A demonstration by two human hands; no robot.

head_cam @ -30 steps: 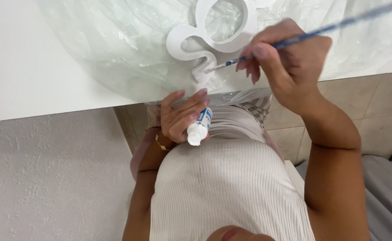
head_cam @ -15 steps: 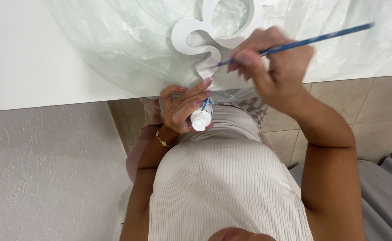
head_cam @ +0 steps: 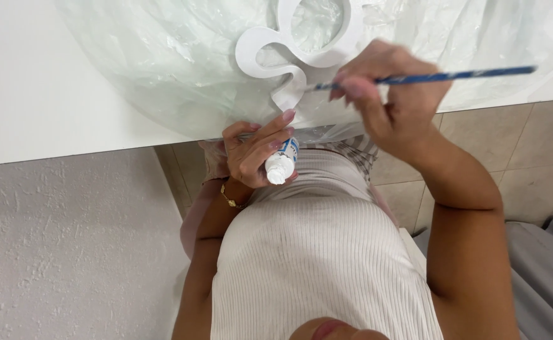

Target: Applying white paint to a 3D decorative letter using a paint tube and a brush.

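Note:
My right hand (head_cam: 393, 94) grips a thin blue-handled paintbrush (head_cam: 440, 77) whose tip touches the lower curl of a white cut-out shape (head_cam: 289, 47). That curly white shape lies on clear plastic sheeting (head_cam: 163, 69) spread over the white table (head_cam: 30, 94). At the table's near edge, my left hand (head_cam: 254, 154) is closed around a small white paint tube (head_cam: 281, 165) with a white cap pointing down, close to my body. A thin gold bracelet (head_cam: 229, 198) circles that wrist.
A rough white wall or floor surface (head_cam: 68, 252) lies below the table at left. Beige tiles (head_cam: 528, 145) show at right, and grey fabric (head_cam: 541, 271) sits at the lower right.
The brush handle has swung lower, to nearly level, and its tip has stayed at the shape's lower curl. My left hand with the tube has barely shifted.

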